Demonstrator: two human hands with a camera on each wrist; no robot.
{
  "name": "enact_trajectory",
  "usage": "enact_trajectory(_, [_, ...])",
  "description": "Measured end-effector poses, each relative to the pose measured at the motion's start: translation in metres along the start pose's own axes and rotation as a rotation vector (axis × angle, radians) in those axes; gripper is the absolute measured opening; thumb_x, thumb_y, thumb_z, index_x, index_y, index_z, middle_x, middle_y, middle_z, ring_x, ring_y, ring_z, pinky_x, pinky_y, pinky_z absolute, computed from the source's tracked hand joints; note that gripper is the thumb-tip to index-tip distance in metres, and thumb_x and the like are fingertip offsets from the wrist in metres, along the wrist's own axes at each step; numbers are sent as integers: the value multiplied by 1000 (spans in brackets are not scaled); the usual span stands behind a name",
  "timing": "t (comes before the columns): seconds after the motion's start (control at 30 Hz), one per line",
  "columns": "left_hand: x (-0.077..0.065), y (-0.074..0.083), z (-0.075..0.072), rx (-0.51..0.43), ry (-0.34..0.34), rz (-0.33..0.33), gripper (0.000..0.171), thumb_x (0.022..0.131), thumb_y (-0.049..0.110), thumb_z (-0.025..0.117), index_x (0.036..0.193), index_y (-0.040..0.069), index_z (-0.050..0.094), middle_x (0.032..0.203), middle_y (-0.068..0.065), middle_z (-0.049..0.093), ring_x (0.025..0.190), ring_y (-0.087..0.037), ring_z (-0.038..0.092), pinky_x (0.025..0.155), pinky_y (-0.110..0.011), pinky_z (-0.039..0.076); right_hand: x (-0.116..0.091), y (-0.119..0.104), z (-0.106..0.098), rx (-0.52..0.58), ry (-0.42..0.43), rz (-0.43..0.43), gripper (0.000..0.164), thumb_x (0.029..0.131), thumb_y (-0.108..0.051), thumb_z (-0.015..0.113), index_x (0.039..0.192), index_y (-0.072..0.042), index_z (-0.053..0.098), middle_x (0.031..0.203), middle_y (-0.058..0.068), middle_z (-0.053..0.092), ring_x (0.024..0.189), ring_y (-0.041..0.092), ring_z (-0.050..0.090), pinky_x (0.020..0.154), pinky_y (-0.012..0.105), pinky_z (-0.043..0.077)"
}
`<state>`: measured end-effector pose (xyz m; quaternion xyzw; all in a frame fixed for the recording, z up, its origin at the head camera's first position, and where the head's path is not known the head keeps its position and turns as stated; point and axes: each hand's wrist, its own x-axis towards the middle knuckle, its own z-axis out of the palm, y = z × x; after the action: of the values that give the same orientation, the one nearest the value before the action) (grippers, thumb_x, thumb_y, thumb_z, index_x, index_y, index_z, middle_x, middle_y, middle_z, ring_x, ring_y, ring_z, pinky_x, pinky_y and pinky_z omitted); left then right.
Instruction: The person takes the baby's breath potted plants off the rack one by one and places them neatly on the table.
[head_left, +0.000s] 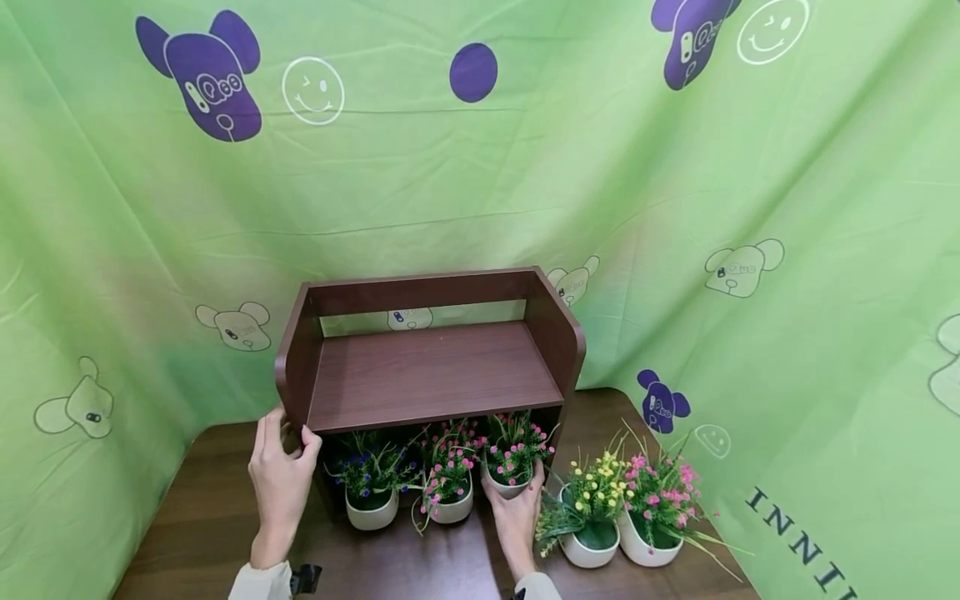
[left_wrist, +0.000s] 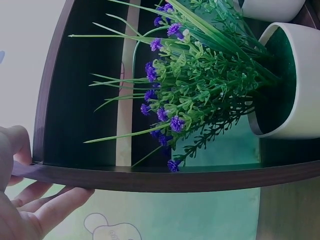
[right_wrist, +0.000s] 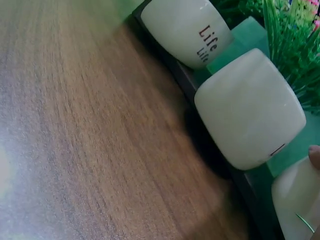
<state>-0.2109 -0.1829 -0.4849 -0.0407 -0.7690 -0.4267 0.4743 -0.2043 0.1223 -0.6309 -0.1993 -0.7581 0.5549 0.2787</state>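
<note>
My left hand (head_left: 281, 475) grips the left side panel of a dark brown wooden desk shelf (head_left: 427, 371). In the left wrist view the thumb and fingers lie on either side of that panel's edge (left_wrist: 165, 181). My right hand (head_left: 516, 521) holds the white pot of a pink-flowered artificial plant (head_left: 517, 450) at the right end of the lower compartment. Only a fingertip (right_wrist: 315, 156) on this pot (right_wrist: 295, 200) shows in the right wrist view. Beside it stand another pink-flowered plant (head_left: 450, 475) and a purple-blue-flowered one (head_left: 372, 487), both in white pots.
To the right of the shelf, a yellow-flowered potted plant (head_left: 592, 508) and a pink-flowered potted plant (head_left: 656, 512) stand close together on the brown wooden table (head_left: 202, 508). A green printed cloth (head_left: 420, 192) hangs behind and around the table.
</note>
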Motion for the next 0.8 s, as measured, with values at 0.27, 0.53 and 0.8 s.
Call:
enact_trajectory(0.27, [0,0,0,1,1,2,38,83,-14,66,121,-7,65,111,-22,67,94,-31,70,68,1,44,-12,-12,-9,-11,20,-67,106,71,-16,93,155,12,35,152,38,44,138,58,43,115,67,35])
enact_trajectory(0.53, [0,0,0,-2,-6,-5,38,84,-13,66,121,-7,65,112,-23,67,93,-35,71,68,1,43,-29,-17,-20,-47,-8,-88,95,72,-18,92,148,15,45,148,39,48,137,57,44,115,68,34])
enact_trajectory(0.8, [-1,-1,0,-5,6,1,38,84,-13,66,121,-7,65,111,-23,67,92,-37,71,68,1,43,-46,-22,-31,-112,-17,-98,92,72,-19,93,143,19,48,142,41,52,131,59,48,111,68,39])
